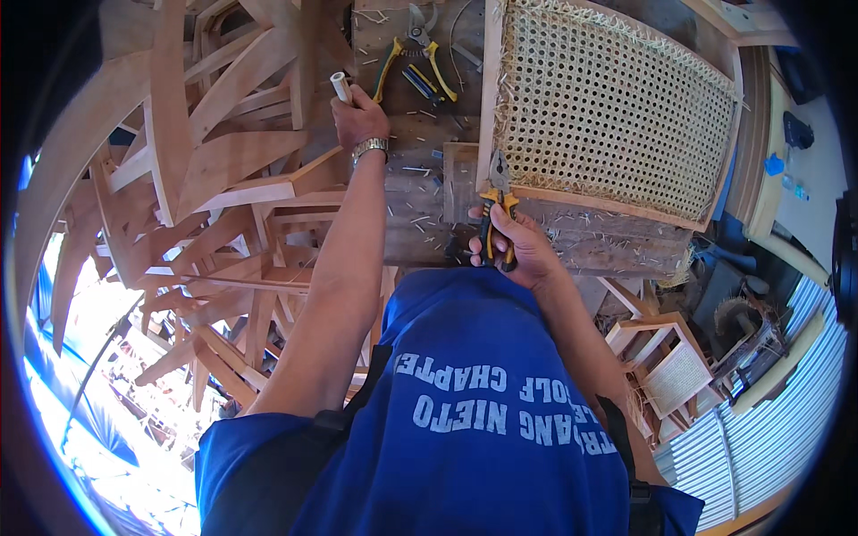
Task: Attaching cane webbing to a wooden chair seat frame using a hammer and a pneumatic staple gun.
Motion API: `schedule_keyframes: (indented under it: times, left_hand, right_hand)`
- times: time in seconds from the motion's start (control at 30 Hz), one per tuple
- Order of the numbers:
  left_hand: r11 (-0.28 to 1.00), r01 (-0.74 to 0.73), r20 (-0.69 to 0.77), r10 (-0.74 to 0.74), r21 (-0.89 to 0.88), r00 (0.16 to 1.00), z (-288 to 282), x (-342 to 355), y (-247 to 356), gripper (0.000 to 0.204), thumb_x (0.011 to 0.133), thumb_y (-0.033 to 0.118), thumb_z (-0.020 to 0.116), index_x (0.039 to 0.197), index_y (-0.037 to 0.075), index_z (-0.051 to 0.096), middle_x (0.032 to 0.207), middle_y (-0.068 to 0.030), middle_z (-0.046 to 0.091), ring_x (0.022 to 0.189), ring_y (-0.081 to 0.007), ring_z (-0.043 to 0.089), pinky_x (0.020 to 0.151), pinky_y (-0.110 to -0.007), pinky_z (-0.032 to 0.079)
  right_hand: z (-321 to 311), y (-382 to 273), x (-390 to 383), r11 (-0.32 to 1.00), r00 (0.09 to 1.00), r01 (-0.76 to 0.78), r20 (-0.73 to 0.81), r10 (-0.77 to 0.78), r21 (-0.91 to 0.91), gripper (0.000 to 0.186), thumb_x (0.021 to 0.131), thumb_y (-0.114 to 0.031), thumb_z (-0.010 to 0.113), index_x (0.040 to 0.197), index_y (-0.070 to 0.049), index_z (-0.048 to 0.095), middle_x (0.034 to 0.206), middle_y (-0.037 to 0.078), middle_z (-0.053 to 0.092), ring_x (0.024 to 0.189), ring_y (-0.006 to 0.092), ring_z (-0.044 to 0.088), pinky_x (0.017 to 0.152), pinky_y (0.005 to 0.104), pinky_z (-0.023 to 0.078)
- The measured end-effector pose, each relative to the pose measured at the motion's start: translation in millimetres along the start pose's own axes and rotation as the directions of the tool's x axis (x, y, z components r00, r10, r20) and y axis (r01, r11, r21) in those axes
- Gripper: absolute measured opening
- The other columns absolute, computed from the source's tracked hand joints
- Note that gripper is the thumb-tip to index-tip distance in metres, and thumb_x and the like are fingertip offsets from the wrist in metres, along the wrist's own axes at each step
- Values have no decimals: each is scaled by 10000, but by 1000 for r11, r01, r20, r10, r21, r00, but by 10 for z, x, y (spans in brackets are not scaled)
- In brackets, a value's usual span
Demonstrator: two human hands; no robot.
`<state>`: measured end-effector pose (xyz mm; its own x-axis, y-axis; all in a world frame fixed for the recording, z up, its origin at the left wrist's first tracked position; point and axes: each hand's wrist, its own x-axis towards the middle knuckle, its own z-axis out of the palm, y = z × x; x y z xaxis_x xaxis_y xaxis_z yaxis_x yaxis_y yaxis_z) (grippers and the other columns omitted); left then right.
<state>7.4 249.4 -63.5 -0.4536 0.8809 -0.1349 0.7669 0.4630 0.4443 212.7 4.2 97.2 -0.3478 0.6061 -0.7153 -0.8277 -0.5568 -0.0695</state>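
My left hand (360, 121) is closed around a pale cylindrical piece (340, 86); its round end pokes up past the fingers, and the rest is hidden in the grip. My right hand (523, 243) holds combination pliers (497, 191) by their yellow-and-black handles. Their metal jaws point away from me and lie over the near left corner of a wooden frame (608, 206). Woven cane webbing (617, 107) fills that frame, with loose strand ends along its edges. Beyond and between my hands lie yellow-handled pruning shears (420, 45) and a smaller dark-and-yellow handled tool (422, 85).
The brown wooden worktop (411, 210) is littered with short cane offcuts. Many unfinished wooden chair frames (241, 152) are piled up on the left, close to my left forearm. At the lower right stands a small wooden frame with a cane panel (677, 380), near corrugated metal sheeting (760, 451).
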Motion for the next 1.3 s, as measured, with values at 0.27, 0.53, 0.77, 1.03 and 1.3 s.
schedule_keyframes:
  times: [0.27,0.53,0.77,1.03,1.3]
  left_hand:
    - [1000,-1,-10,1,1,1000,-9,-16,18,500,1034,528,504,1086,40,598,1130,-235,706,1047,-474,685,869,-605,526]
    - [1000,-11,-19,11,-4,1000,-24,-26,36,497,1035,521,505,1103,37,601,1147,-234,703,1052,-470,687,878,-600,531]
    - [1000,-22,-23,22,7,999,-24,-25,30,495,1038,509,502,1102,29,599,1136,-240,700,1043,-466,689,876,-596,537]
    - [1000,-21,-16,21,-5,1000,17,-16,-17,524,1037,524,500,1127,19,608,1156,-241,692,1062,-472,682,884,-595,536]
    - [956,-289,-252,270,-42,929,59,146,-214,403,1024,390,618,1096,-6,604,1125,-258,667,962,-433,675,827,-569,522]
  right_hand:
    - [30,104,6,996,999,19,-45,-23,-85,434,1081,-340,633,1351,-2,600,775,38,632,922,288,743,875,517,632]
    - [-20,84,-69,988,997,3,-72,-15,-152,426,1074,-340,645,1335,-4,618,840,63,686,904,249,746,839,467,652]
    - [-31,-34,-229,959,999,36,-4,-39,-280,448,1065,-354,660,1323,10,616,986,101,707,859,229,742,768,413,629]
    - [-1018,80,-1090,-350,876,-174,18,-483,-921,512,984,-425,728,1327,-57,632,1104,202,649,994,364,672,839,497,548]
    - [-1475,315,-869,-538,475,-394,335,-813,-745,478,890,-251,779,1309,-69,636,1210,186,600,1129,423,574,958,526,495]
